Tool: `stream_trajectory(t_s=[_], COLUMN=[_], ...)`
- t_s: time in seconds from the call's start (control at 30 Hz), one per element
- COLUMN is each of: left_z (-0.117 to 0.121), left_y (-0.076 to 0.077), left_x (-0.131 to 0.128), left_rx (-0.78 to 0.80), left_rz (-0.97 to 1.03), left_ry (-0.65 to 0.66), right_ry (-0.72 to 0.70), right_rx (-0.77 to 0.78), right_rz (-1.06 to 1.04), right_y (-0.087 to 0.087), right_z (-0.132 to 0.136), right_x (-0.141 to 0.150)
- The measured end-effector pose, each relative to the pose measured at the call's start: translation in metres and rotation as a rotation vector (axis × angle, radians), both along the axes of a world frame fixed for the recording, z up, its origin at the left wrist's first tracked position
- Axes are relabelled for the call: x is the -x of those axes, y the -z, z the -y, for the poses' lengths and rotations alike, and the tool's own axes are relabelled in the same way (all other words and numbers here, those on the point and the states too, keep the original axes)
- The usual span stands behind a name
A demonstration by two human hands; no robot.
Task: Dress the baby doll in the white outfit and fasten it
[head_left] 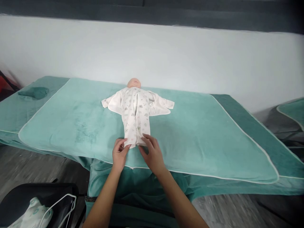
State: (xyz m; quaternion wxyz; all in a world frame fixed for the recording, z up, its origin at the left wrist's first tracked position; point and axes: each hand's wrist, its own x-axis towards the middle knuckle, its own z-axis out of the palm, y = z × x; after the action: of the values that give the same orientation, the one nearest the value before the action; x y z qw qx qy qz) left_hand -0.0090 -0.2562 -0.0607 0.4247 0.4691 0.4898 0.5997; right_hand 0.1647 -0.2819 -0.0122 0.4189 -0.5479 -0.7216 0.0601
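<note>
A doll (134, 83) lies on its back on the bed, its head toward the wall. It is dressed in a white baby outfit (129, 110) with small printed figures. The sleeves stretch out to both sides, and a narrow gap runs down the middle of the front. At the lower end, my left hand (120, 155) pinches the hem on the left between thumb and fingers. My right hand (152, 154) has its thumb and fingers on the right hem, closed around the cloth. The doll's legs and feet are hidden by the fabric.
A light green cover (201, 136) with a pale edge lies over the darker green bed sheet (256, 133). The bed stands against a white wall (152, 53). At lower left, a black chair (42, 191) holds a printed white cloth (33, 215) and a white hanger (62, 198).
</note>
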Motion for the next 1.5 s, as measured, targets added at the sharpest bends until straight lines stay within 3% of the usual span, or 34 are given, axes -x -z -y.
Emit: stream_trajectory(t_s=[0.13,0.3,0.5,0.57,0.7,0.77,0.9,1.03,1.13,1.33,1.4,1.5], left_z=[0.008,0.013,0.021,0.024,0.021,0.009,-0.043,-0.11,-0.143,-0.145,-0.142,-0.143], left_y=[0.003,0.007,0.002,-0.003,-0.014,-0.019,-0.03,-0.038,-0.041,-0.036,-0.033,-0.031], left_x=[0.001,0.004,0.009,0.011,0.026,0.037,0.055,0.054,0.043,0.027,0.027,0.027], left_rx=[-0.034,-0.006,0.048,0.062,0.034,-0.016,-0.123,-0.106,-0.065,-0.128,-0.132,-0.143], left_rz=[-0.026,-0.019,0.041,0.032,-0.055,-0.166,-0.527,-0.704,-0.806,-1.163,-1.177,-1.167], left_ry=[-0.043,-0.069,-0.096,-0.069,-0.005,-0.031,-0.113,-0.027,-0.055,-0.113,-0.106,-0.098], right_ry=[0.085,0.049,0.177,0.134,-0.086,-0.123,0.055,0.002,-0.025,-0.174,-0.254,-0.337], right_rx=[0.03,0.015,-0.047,-0.011,0.123,0.158,0.099,0.021,0.036,0.077,0.111,0.167], right_rz=[-0.097,-0.225,-0.376,-0.321,-0.186,-0.192,-0.216,-0.208,-0.271,-0.394,-0.394,-0.465], right_y=[0.016,0.008,0.008,0.013,0.015,0.012,0.008,0.001,-0.014,-0.052,-0.056,-0.048], right_z=[0.003,0.005,0.02,0.023,0.014,-0.002,-0.061,-0.135,-0.189,-0.277,-0.295,-0.305], right_x=[-0.018,-0.038,-0.054,-0.057,-0.075,-0.088,-0.104,-0.093,-0.077,-0.051,-0.047,-0.048])
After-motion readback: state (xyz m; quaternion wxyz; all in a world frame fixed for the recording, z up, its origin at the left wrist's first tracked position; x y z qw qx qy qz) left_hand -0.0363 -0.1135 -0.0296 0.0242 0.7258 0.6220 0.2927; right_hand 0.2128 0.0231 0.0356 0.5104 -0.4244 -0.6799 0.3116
